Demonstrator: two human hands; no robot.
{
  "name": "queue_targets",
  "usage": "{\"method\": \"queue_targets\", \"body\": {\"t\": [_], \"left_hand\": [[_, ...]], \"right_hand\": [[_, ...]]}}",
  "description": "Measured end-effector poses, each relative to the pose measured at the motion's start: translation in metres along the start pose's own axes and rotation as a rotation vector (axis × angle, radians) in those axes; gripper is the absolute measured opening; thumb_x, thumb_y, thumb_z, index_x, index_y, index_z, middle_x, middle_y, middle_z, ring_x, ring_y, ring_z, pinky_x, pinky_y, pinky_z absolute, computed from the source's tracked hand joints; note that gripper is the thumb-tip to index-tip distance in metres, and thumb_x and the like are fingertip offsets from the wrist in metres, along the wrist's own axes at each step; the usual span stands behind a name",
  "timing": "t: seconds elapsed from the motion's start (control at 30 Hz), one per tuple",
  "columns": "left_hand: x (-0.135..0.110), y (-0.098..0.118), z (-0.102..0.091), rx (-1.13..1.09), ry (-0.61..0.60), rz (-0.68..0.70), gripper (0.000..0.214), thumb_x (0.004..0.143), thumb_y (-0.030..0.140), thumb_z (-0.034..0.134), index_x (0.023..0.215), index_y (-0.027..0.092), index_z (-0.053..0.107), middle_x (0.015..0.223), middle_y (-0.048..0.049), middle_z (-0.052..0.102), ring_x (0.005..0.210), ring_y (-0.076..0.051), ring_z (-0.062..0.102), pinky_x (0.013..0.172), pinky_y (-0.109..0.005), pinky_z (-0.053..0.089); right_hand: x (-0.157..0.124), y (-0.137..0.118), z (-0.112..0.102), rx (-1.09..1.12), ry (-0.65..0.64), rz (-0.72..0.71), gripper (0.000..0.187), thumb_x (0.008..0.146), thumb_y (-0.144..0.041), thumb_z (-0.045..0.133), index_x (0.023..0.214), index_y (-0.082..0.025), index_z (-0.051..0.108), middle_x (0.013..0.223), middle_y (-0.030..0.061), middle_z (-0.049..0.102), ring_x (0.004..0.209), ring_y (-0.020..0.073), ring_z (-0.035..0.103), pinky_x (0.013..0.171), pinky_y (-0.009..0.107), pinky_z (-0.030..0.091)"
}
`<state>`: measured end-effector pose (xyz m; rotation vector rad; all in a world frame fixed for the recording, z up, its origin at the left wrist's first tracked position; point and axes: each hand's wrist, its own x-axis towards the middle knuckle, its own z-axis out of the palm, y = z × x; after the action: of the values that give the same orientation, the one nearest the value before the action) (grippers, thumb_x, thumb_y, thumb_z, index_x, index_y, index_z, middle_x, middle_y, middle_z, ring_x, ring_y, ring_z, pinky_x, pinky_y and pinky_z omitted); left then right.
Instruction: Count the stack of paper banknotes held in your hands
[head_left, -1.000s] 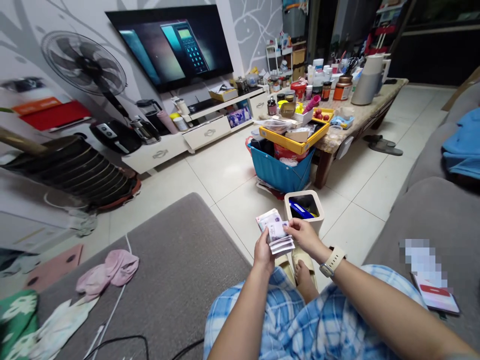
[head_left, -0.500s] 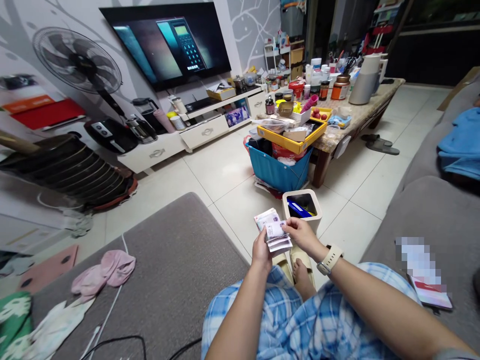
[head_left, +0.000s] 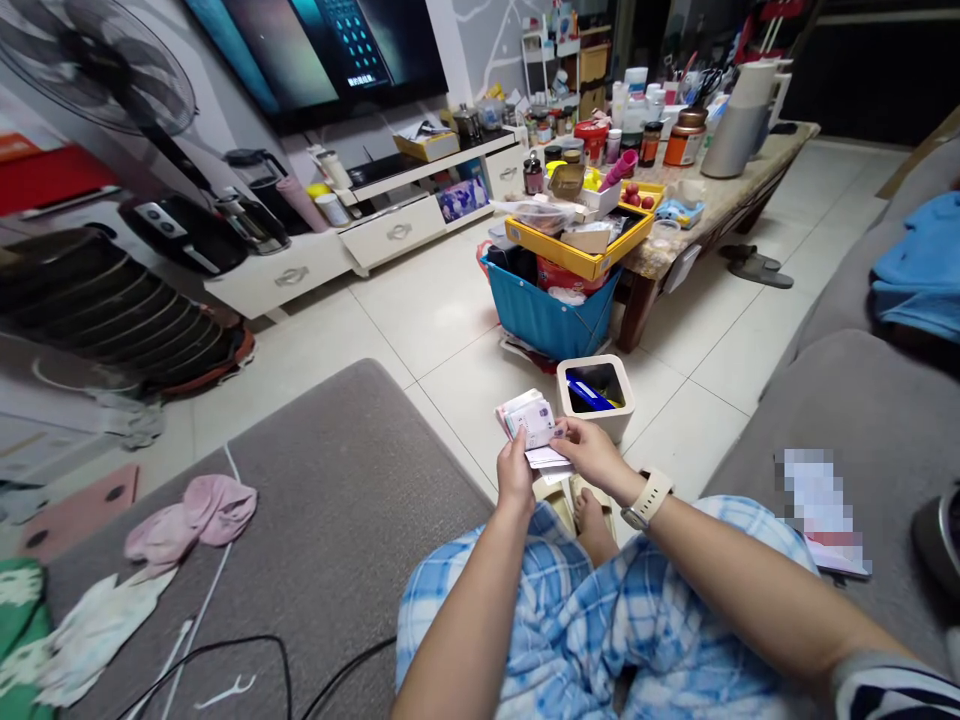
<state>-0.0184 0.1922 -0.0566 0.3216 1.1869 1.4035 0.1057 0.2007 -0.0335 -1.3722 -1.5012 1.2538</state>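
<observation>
Both my hands hold a small stack of paper slips (head_left: pixel 527 420) above my knees, over the tiled floor. My left hand (head_left: pixel 514 476) grips the stack from below with fingers wrapped round it. My right hand (head_left: pixel 592 455), with a pale watch on its wrist, pinches the near edge of the slips. A small white bin (head_left: pixel 595 392) with a blue item inside stands on the floor just beyond my hands. I sit in blue checked shorts, my feet in pale slippers below.
A blue crate (head_left: pixel 551 318) with a yellow tray on top stands by a cluttered low table (head_left: pixel 720 215). A TV and white cabinet (head_left: pixel 390 235) line the far wall. Grey sofa cushions (head_left: pixel 330 540) flank me, with pink cloth (head_left: pixel 196 510) at left and a phone (head_left: pixel 825 545) at right.
The view has tilted down and shifted. My hands and the slips sit slightly higher and further left in the picture, and the slips are gathered more tightly together.
</observation>
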Motion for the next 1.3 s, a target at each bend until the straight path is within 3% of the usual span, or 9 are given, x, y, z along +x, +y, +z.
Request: {"method": "queue_targets", "body": {"t": [0.3, 0.47, 0.77, 1.0, 1.3], "left_hand": [[-0.006, 0.007, 0.002, -0.056, -0.024, 0.003, 0.035, 0.072, 0.035, 0.066, 0.093, 0.007, 0.066, 0.083, -0.0105, 0.070, 0.071, -0.021, 0.066, 0.069, -0.031, 0.050], [-0.007, 0.011, 0.005, -0.125, -0.025, -0.118, 0.033, 0.077, 0.033, 0.061, 0.099, 0.008, 0.065, 0.088, -0.0119, 0.070, 0.070, -0.021, 0.067, 0.069, -0.033, 0.051], [-0.007, 0.017, 0.004, -0.169, -0.078, -0.280, 0.038, 0.081, 0.037, 0.055, 0.105, 0.009, 0.062, 0.084, -0.0106, 0.070, 0.067, -0.022, 0.067, 0.064, -0.034, 0.053], [-0.008, 0.018, 0.005, -0.161, -0.078, -0.284, 0.036, 0.082, 0.037, 0.054, 0.103, 0.009, 0.063, 0.088, -0.0116, 0.070, 0.072, -0.024, 0.067, 0.070, -0.038, 0.053], [-0.006, 0.015, 0.007, -0.203, -0.054, -0.230, 0.029, 0.083, 0.029, 0.051, 0.098, 0.008, 0.065, 0.086, -0.0106, 0.071, 0.074, -0.022, 0.068, 0.078, -0.035, 0.052]], "right_hand": [[-0.010, -0.017, -0.002, -0.202, -0.111, -0.181, 0.015, 0.076, -0.014, 0.050, 0.084, -0.020, 0.062, 0.108, 0.0058, 0.059, 0.101, 0.0204, 0.054, 0.090, 0.035, 0.039], [-0.007, -0.015, -0.004, -0.168, -0.069, -0.169, 0.012, 0.079, -0.018, 0.052, 0.086, -0.020, 0.062, 0.116, 0.0074, 0.055, 0.109, 0.0213, 0.051, 0.094, 0.037, 0.037], [-0.008, -0.029, -0.015, -0.210, -0.013, -0.325, 0.013, 0.080, -0.019, 0.055, 0.085, -0.021, 0.067, 0.096, 0.0050, 0.056, 0.095, 0.0184, 0.052, 0.088, 0.034, 0.038], [-0.002, -0.022, -0.015, -0.048, -0.093, -0.200, 0.016, 0.083, -0.029, 0.052, 0.082, -0.018, 0.063, 0.076, 0.0010, 0.059, 0.070, 0.0138, 0.051, 0.066, 0.026, 0.038], [0.003, -0.011, -0.010, 0.113, -0.103, -0.066, 0.020, 0.080, -0.035, 0.052, 0.075, -0.016, 0.058, 0.066, -0.0013, 0.055, 0.062, 0.0118, 0.048, 0.059, 0.023, 0.037]]}}
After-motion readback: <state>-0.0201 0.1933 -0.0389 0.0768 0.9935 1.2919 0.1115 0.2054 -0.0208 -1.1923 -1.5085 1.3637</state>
